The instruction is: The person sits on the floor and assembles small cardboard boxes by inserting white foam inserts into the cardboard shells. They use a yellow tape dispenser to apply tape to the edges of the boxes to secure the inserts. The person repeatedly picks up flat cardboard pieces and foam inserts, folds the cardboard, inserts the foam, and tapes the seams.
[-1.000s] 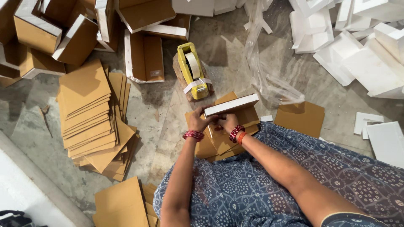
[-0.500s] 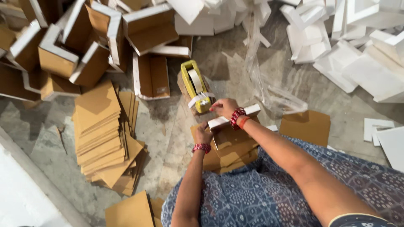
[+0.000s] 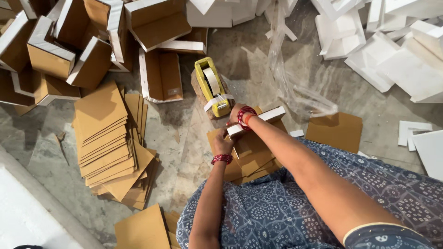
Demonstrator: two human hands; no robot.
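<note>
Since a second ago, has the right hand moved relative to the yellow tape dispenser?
Yes. The right hand has left the cardboard piece and gone up toward the yellow tape dispenser, now at its near end.

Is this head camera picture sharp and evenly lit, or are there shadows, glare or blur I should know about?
Head view: mostly sharp, in soft daylight; the tape dispenser casts a shadow toward the upper right on the concrete floor; the white foam pieces look bright, nearly washed out; the left hand and right hand on the cardboard box show no obvious motion blur; straight edges bow slightly near the corners.
</note>
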